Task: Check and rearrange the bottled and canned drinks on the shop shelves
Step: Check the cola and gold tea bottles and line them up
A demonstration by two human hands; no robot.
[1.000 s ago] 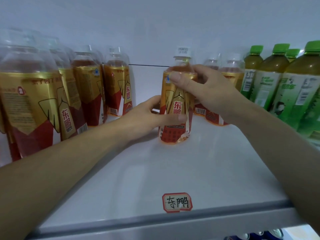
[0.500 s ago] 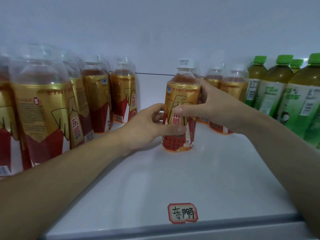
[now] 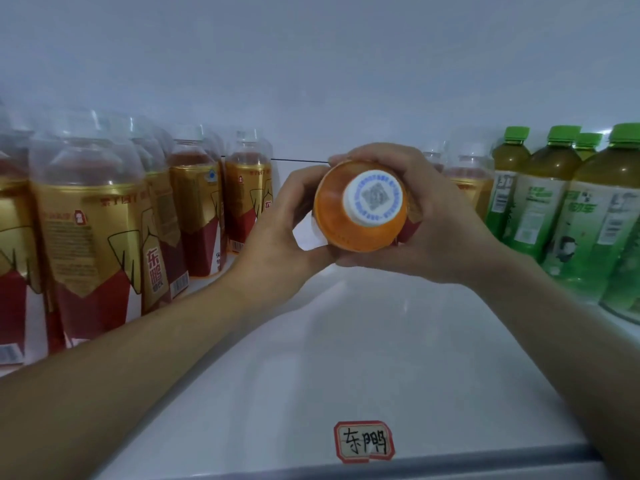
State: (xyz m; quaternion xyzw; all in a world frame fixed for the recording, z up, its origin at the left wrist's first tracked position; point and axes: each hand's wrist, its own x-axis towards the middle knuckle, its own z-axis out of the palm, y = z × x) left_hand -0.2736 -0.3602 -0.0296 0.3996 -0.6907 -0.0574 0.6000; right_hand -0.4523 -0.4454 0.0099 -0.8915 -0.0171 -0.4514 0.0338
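The white shelf carries gold-labelled bottles left, green-capped bottles right. The left hand and right hand grip one tipped bottle, cap forward, above the central gap. A slipping grip could drop it onto neighbours.

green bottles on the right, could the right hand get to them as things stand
Probably, once freed: the green bottles stand just right of the right hand, bare shelf in front, but it grips the tipped bottle.

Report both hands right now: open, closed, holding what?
Left hand: closed, gripping the left side of the orange drink bottle, whose cap faces the camera.
Right hand: closed, wrapped round the same bottle's right side.
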